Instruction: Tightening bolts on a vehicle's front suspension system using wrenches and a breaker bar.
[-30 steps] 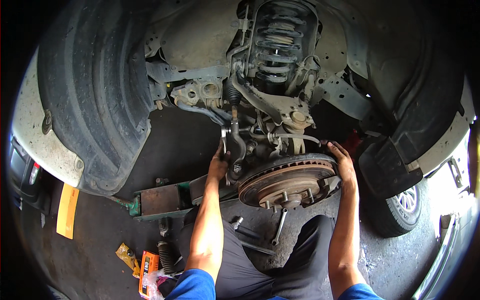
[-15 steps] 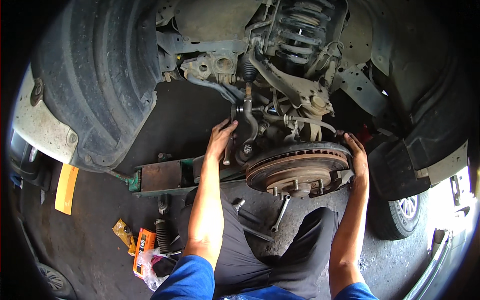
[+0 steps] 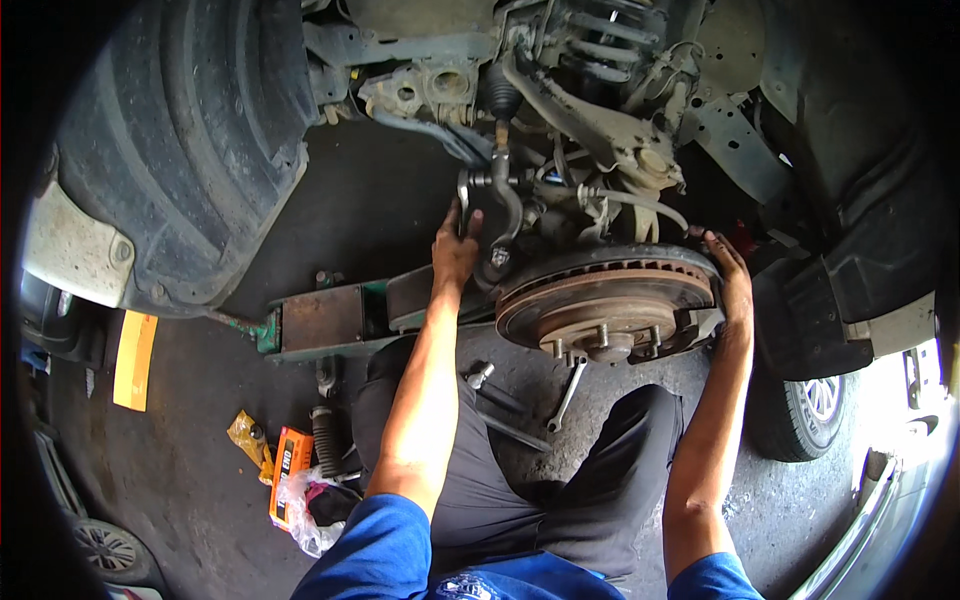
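Note:
My left hand is closed round the lower part of a metal wrench. The wrench's upper end meets a bolt on the link beside the tie rod end, just left of the steering knuckle. My right hand grips the right edge of the brake disc at the hub, its fingertips close to the end of a brake hose. Part of that grip is hidden behind the disc edge. Wheel studs point toward me from the rusty hub.
Left of the hub lies a green floor jack. Another wrench and a metal bar rest on the floor between my legs. An orange box and a rubber boot lie lower left. A wheel stands at right.
My left hand has turned and moved slightly right, with the wrench now rising above the fingers instead of hanging below them. The right hand keeps its place on the disc. The view has shifted slightly.

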`<state>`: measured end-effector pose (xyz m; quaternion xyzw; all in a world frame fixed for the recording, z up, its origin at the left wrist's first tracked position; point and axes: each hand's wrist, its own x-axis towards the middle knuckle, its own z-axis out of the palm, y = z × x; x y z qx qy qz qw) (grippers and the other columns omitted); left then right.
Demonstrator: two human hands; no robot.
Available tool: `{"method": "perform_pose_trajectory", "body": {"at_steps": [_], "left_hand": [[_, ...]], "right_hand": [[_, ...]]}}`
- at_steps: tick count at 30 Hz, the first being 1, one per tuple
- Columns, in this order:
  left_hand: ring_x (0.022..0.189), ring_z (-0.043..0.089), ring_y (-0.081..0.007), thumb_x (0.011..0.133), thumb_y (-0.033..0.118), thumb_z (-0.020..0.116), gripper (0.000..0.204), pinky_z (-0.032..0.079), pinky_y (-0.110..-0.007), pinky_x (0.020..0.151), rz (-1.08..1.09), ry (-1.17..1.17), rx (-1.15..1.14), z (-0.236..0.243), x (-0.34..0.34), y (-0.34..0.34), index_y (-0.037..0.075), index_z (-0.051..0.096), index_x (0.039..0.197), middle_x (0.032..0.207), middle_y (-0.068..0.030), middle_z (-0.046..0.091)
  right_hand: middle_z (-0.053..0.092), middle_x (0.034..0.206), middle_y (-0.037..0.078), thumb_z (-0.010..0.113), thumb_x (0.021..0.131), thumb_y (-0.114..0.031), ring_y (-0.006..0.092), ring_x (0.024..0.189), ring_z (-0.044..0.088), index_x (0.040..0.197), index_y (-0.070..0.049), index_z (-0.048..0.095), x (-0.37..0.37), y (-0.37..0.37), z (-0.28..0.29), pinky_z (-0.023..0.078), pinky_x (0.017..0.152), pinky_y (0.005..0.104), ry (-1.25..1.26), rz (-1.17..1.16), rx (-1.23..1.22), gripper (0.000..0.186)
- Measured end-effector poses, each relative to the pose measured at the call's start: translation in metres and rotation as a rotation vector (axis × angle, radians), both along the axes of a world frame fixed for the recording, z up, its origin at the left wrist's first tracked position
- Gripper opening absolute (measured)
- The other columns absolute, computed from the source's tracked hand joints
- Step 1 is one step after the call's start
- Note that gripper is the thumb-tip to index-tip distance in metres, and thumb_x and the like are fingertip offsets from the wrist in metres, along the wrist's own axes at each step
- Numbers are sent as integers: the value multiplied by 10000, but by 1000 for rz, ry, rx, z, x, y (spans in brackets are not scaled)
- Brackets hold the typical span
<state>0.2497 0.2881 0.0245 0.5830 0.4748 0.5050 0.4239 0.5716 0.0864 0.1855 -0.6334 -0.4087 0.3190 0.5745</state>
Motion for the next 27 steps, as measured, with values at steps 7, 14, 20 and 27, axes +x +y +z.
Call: {"method": "perform_pose_trajectory", "body": {"at_steps": [7,14,20,27], "left_hand": [[1279,556,-331,984,289,603,550,424,-370,1060,73,-60,26,0,-3,9,30,461,1447,1349,-238,582],[1217,575,-392,1008,285,551,485,469,-414,1008,93,80,103,17,12,5,96,476,1449,1309,-237,594],[1012,639,-449,1011,283,545,467,517,-469,821,267,109,185,25,14,-4,197,468,1464,1145,-263,645],[909,651,-461,1012,228,550,487,503,-471,764,186,138,240,15,8,-3,192,439,1485,1072,-284,661]], "right_hand": [[677,1177,107,561,991,-275,186,1090,626,1202,-5,677,-4,1,-1,454,981,289,22,-32,52,362],[669,1194,103,551,997,-271,174,1124,609,1225,7,665,-4,2,2,431,1017,289,-7,12,37,377],[674,1011,54,553,1005,-299,139,913,631,1157,-32,693,-14,1,3,479,848,243,-11,-39,52,338],[665,963,46,550,1006,-299,131,872,630,1158,-37,695,-20,3,7,483,816,237,32,-40,39,336]]}}
